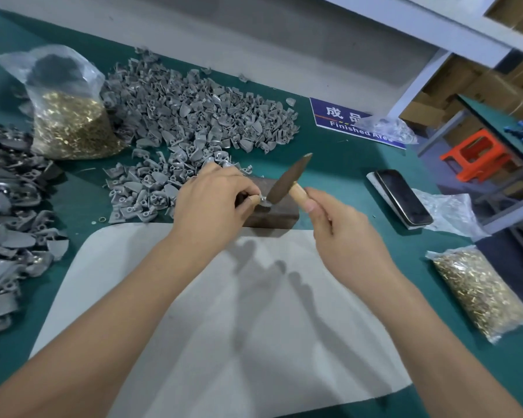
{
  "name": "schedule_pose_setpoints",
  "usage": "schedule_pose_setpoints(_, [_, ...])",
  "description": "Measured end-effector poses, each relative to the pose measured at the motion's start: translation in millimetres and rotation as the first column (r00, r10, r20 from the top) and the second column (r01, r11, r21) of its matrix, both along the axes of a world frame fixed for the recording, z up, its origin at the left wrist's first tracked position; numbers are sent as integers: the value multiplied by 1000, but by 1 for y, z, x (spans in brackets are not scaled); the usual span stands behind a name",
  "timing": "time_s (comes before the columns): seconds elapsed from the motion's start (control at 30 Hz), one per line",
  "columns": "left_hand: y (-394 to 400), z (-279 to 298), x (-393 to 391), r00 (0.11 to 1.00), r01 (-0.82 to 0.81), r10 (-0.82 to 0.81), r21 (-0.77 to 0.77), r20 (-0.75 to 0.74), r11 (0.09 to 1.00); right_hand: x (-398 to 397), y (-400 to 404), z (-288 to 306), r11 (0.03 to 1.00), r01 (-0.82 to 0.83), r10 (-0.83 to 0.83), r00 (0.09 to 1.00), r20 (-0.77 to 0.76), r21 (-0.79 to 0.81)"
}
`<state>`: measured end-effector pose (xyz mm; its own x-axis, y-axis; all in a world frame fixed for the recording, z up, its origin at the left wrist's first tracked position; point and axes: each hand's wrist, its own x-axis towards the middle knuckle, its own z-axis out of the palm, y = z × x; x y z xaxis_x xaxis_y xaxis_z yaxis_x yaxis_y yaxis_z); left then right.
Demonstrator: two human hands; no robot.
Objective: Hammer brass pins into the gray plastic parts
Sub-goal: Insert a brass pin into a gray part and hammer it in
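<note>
On a dark metal block [272, 214] at the middle of the green table, my left hand [215, 200] pinches a small gray plastic part [261, 200], mostly hidden by my fingers. My right hand [341, 227] grips the wooden handle of a small hammer [287, 181]; its dark head slants down with the lower end touching or just above the part. A large heap of gray plastic parts [194, 116] lies behind the block. Brass pins fill a clear bag [73, 122] at the back left and another bag [477, 294] at the right.
A pale sheet [224, 312] covers the table in front of me. Darker gray parts [9, 230] pile up along the left edge. A phone [402, 197] lies right of the block, beside a crumpled plastic bag [453, 212]. A blue "Finished Area" sign [344, 119] sits behind.
</note>
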<state>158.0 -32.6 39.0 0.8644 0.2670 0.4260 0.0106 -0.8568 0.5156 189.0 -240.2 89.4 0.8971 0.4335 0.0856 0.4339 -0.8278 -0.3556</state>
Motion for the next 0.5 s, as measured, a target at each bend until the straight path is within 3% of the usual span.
schedule_pose_setpoints(0.07, [0,-1,0,1000,2,-2,0,-4,1000,6,-7,8,1000,18,-18,996,84,2])
schedule_pose_setpoints(0.17, [2,-2,0,1000,4,-4,-2,-1,1000,4,1,5,968,45,-72,992,100,248])
schedule_pose_setpoints(0.27, [1,-3,0,1000,-2,2,2,-3,1000,-2,2,-2,998,16,-15,1000,-8,67])
schedule_pose_setpoints(0.33, [0,-3,0,1000,-5,5,-8,-8,1000,-2,-12,4,998,0,2,999,42,-56])
schedule_pose_setpoints(0.43, [0,-3,1,1000,-6,6,-1,-8,1000,-13,-27,3,998,46,-36,976,214,-43])
schedule_pose_setpoints(0.5, [0,-3,1,1000,-12,12,13,-7,1000,-31,-29,-7,1000,11,-15,970,243,16])
